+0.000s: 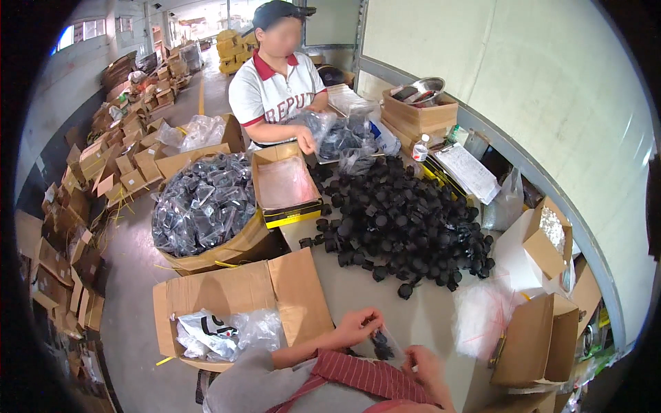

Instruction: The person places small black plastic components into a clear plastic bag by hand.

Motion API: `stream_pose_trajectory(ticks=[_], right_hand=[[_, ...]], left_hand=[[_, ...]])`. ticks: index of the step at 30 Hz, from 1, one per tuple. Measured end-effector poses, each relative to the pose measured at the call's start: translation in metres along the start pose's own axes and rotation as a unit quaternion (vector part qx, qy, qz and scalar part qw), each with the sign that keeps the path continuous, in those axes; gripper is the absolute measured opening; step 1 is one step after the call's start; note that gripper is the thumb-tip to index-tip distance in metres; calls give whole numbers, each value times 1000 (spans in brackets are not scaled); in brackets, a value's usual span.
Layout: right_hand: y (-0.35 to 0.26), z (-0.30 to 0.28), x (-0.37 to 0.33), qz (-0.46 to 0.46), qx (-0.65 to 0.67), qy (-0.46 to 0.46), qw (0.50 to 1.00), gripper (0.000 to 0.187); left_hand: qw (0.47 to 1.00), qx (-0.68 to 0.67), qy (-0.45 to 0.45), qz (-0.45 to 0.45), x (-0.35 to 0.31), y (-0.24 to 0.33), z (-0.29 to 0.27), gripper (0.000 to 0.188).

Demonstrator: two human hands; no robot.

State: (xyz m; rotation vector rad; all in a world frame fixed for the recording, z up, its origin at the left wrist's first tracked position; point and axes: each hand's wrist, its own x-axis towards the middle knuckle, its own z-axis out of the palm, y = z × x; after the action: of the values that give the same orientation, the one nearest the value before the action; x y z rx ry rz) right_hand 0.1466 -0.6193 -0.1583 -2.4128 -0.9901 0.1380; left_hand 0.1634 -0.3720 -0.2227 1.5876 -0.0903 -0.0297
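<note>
Close to my body, a small clear plastic bag (391,340) with a dark part (381,346) inside is stretched between my hands. My left hand (358,326) pinches its upper left edge, fingertips pressed together. My right hand (425,367) is closed at the bag's right side, its fingers partly hidden. Beyond them on the table lies a large heap of small black plastic parts (406,227) with round ends. A stack of flat clear bags (482,318) lies to the right of my hands.
An open carton (296,296) with crumpled plastic stands at left. Behind it, a big box holds bagged black parts (203,206). A shallow carton (282,184) sits mid-table. Across from me a co-worker (279,89) handles bags. Cartons (537,337) and a clipboard (468,171) line the right.
</note>
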Motion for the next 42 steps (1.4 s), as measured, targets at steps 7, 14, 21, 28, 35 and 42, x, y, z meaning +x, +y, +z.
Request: stream_pose_trajectory(ticks=[7, 14, 21, 28, 35, 42], right_hand=[[-1, -15, 28, 89, -103, 184, 974, 31], [-9, 19, 54, 19, 95, 171, 981, 24], [-12, 15, 58, 1, 33, 157, 987, 15], [-11, 17, 60, -41, -7, 159, 986, 14], [1, -4, 50, -75, 3, 244, 967, 21], [12, -21, 17, 2, 3, 287, 958, 15]], left_hand=[[943, 250, -4, 220, -5, 20, 9, 10], [911, 281, -1, 304, 2, 24, 12, 12], [934, 248, 34, 256, -4, 25, 10, 14], [956, 233, 17, 177, -8, 31, 12, 12], [989, 136, 49, 23, 13, 74, -3, 11], [999, -21, 43, 20, 32, 73, 3, 6]])
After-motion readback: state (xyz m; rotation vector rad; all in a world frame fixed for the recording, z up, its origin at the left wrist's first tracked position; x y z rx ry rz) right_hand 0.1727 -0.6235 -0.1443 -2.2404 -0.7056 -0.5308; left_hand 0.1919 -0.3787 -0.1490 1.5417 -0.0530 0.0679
